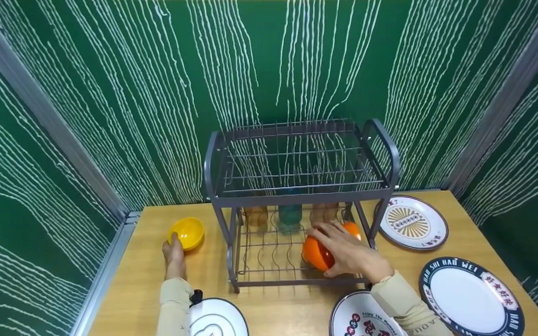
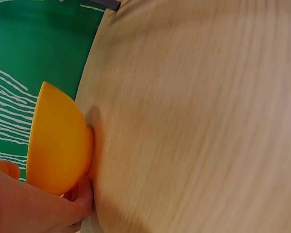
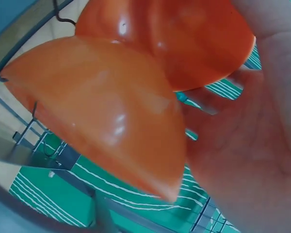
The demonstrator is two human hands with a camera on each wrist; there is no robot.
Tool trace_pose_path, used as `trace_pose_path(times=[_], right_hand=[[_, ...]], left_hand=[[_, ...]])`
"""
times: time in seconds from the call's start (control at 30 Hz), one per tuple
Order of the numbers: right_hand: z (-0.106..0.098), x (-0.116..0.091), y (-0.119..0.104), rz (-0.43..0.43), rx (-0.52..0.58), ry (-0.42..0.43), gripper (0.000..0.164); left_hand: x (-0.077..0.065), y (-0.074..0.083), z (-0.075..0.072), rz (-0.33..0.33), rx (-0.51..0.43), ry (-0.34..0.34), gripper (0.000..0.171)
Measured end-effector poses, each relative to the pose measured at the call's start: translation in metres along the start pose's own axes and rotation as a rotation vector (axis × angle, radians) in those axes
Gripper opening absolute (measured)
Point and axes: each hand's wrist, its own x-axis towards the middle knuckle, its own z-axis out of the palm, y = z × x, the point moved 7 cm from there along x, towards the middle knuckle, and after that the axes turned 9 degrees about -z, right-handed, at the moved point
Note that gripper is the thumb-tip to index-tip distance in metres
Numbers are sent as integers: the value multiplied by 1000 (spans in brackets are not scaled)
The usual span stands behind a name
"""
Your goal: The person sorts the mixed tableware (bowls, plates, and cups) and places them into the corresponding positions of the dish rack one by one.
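My left hand (image 1: 174,255) pinches the near rim of a yellow bowl (image 1: 191,229), thumb on top and fingers beneath. In the left wrist view, the yellow bowl (image 2: 58,141) is upright at the table surface; whether its base touches is hard to tell. Inside the lower tier of a dark metal dish rack (image 1: 297,283), my right hand (image 1: 346,252) grips an orange bowl (image 1: 315,254) tipped on its side. A second orange bowl (image 1: 353,229) stands just behind it, partly covered by the hand. Both tilted orange bowls fill the right wrist view, one nearer the camera (image 3: 102,107).
Orange-brown glasses (image 1: 255,216) and a teal glass (image 1: 290,215) stand at the back of the lower tier. Plates lie on the table: a sunburst plate (image 1: 414,221), a dark-rimmed oval plate (image 1: 470,294), a lettered plate (image 1: 360,317) and a white plate (image 1: 217,317). Green walls enclose the table.
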Motion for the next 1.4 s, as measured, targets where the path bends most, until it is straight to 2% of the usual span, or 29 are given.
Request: trace_pose_path(times=[0.17,0.33,0.43,0.5,0.53,0.57,0.6,0.73,0.77,0.8,0.83,0.9,0.97,1.0,1.1,1.17,1.23,1.4], right_hand=[[0,3,-5,17,-15,-41,108],[1,2,-3,43,27,-58,108],[-1,-1,2,56,59,-46,109],[-3,-2,4,43,66,-28,109],[-4,-3,6,34,62,-18,109],[-5,-3,7,27,60,-7,108],[-6,-4,8,19,58,3,107],[-10,-6,13,9,53,32,106],[-11,-7,14,11,57,35,106],[-12,-8,15,16,62,36,106],[-12,-8,16,19,63,38,106],[-14,-9,18,26,67,46,105],[-15,-10,20,28,79,58,104],[-15,-10,20,30,82,64,103],[-14,-12,22,41,87,58,103],[-11,-13,22,44,76,41,106],[-8,-13,22,37,58,23,108],[-4,-12,23,25,19,3,110]], left_hand=[[-1,-1,-2,9,-54,7,66],[0,-2,-1,5,-91,-13,58],[1,2,1,53,-105,7,54],[11,0,0,85,-108,26,55],[22,-3,-2,97,-107,38,55],[41,-10,-6,125,-110,62,54],[64,-20,-11,143,-108,78,54],[172,-61,-32,195,-75,129,49],[191,-68,-37,204,-69,131,48],[200,-71,-38,201,-52,143,47],[203,-72,-38,194,-30,154,46],[187,-65,-35,222,-21,186,46],[148,-49,-26,200,-8,165,50],[126,-41,-21,196,6,179,51],[62,-16,-8,149,20,136,54],[34,-6,-3,127,26,112,53],[19,0,-1,126,8,98,52],[8,3,1,132,-35,74,50]])
